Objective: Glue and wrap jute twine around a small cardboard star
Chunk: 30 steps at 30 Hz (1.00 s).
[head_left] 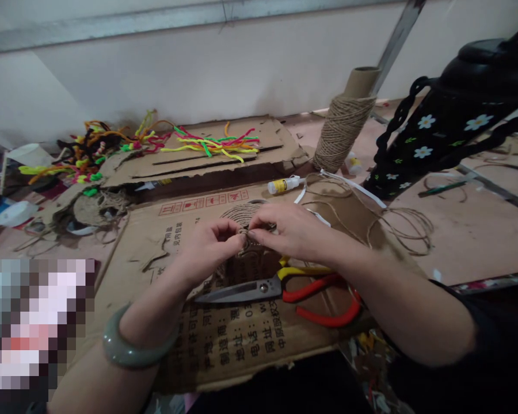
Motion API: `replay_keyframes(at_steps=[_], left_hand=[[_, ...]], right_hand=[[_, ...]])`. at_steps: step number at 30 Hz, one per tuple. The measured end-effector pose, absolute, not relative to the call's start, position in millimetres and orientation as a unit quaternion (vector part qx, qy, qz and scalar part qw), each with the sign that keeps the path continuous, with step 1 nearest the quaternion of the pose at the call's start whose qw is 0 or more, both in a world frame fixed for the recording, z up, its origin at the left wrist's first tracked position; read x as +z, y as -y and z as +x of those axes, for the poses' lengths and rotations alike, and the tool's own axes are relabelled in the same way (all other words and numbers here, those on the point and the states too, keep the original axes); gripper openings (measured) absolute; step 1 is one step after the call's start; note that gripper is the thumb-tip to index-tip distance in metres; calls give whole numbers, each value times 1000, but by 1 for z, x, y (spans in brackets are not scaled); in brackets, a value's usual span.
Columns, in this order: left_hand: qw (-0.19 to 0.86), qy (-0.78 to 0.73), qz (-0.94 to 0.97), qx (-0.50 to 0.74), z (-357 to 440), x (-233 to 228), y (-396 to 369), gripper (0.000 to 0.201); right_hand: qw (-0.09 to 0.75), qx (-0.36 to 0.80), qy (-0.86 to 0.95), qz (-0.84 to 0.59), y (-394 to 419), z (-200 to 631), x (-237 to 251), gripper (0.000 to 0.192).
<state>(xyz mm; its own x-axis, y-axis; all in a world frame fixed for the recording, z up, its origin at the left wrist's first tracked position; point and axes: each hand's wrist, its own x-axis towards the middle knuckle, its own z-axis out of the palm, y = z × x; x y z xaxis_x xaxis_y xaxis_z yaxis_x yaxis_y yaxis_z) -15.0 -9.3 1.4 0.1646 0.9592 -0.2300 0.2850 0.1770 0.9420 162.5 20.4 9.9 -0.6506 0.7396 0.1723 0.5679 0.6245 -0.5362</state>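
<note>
My left hand (213,244) and my right hand (287,230) meet over a cardboard sheet (155,299), fingertips pinched close together. Between them is a piece of brown twine (243,234), partly hidden by the fingers. Behind the hands lies a round coil of the same twine (242,214), its rows laid side by side. Scissors (280,287) with red and yellow handles rest on the cardboard just below my right hand, blades pointing left. A small glue bottle (284,184) with a yellow label lies beyond the hands.
A twine spool (347,126) stands behind on the right, beside a black flowered bottle (440,126) with a braided strap. Loose twine (408,230) trails over the right side. Colourful fuzzy stems (216,142) lie on another cardboard piece (267,129) at the back.
</note>
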Motion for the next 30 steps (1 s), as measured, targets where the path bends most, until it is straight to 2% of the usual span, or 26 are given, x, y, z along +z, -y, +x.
replay_keyframes(at_steps=[10,18,30], left_hand=[[549,-561,526,328,-14,6,11,20],[552,-550,521,347,-15,4,11,21],[549,-535,511,389,-9,4,14,16]], right_hand=[[180,334,821,-427,-21,162,13,18],[242,427,767,-413,-25,162,10,12],[279,420,765,-401,-22,157,8,12]])
